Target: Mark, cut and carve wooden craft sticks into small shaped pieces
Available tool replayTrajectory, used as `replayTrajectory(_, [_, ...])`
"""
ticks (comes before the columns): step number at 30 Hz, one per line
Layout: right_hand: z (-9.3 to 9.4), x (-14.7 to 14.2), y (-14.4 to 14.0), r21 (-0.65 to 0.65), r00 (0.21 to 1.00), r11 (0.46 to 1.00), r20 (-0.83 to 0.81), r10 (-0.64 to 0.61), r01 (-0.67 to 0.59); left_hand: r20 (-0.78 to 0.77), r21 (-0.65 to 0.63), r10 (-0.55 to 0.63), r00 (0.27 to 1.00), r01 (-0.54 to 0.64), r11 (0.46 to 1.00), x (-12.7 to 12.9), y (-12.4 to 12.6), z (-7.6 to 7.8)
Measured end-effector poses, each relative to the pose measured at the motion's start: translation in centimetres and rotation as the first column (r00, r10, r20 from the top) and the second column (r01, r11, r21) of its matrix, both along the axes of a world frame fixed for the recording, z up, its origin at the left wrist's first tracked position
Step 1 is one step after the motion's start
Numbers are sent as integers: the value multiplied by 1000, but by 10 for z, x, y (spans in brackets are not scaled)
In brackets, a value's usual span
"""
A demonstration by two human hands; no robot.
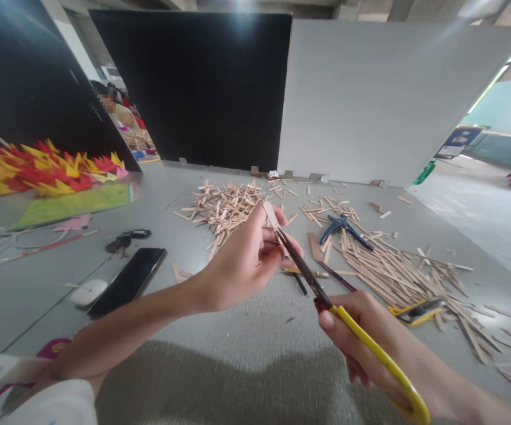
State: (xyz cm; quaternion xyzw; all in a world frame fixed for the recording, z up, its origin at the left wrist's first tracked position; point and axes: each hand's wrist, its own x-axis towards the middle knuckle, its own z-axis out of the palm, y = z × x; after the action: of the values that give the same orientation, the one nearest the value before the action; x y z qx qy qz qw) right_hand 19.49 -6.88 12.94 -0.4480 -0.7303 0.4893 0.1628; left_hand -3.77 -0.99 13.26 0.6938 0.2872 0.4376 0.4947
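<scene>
My left hand (253,260) is closed on a short wooden craft stick (270,214), with its rounded end pointing up. In my right hand (366,336) is a pair of scissors (306,274) with yellow handles and dark blades. The blade tips meet the lower part of the stick beside my left fingers. Beyond my left hand lies a heap of short cut stick pieces (226,206). Long whole sticks (379,268) are spread on the table to the right, with a blue-handled cutting tool (339,227) among them.
A yellow utility knife (417,311) rests on the sticks at right. On the left are a phone (129,280), a white earbud case (88,292), keys (125,242) and red and yellow folded paper (47,168). Black (202,88) and white (379,100) panels stand behind. A person sits beyond.
</scene>
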Motion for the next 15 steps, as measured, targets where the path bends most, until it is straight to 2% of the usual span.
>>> replayTrajectory(4, [-5, -1, 1, 48, 1000, 999, 3, -15, 15, -19, 19, -10, 1000, 11, 1000, -1, 0, -1])
replayTrajectory(15, [-12, -3, 5, 16, 998, 998, 3, -57, 57, 2, -5, -36, 999, 36, 999, -2, 2, 0])
